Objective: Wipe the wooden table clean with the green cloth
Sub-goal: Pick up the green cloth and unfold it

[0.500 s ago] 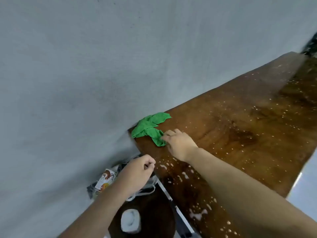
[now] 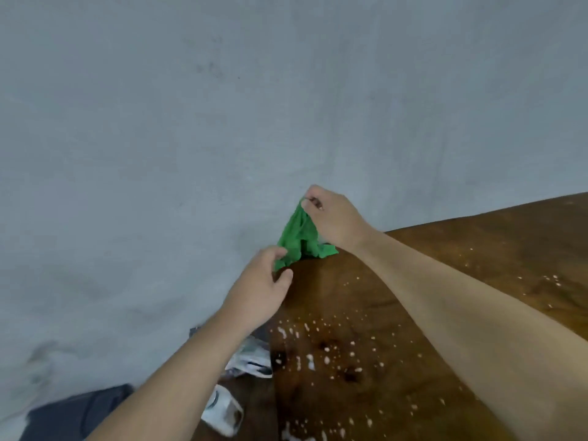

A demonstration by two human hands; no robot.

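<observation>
Half a second ago the green cloth [image 2: 299,238] lay crumpled flat on the far corner of the wooden table [image 2: 445,281], with only the right hand [image 2: 334,218] touching its near end, while the left hand [image 2: 261,291] was a fist low beside the table edge. Now the cloth is lifted: it hangs stretched like a small tent between both hands, above the table corner close to the grey wall [image 2: 222,122].

The right hand is raised and almost closed — its fingertips pinch the top corner of the cloth. The left hand has come up to the cloth; its thumb and fingers are curled around the lower left corner, partly closed, and the grip looks loose. The lower right part of the cloth touches the table, or nearly; I cannot tell which.

White specks [image 2: 305,348] lie scattered over the dark wood near the person — none wiped yet.
</observation>
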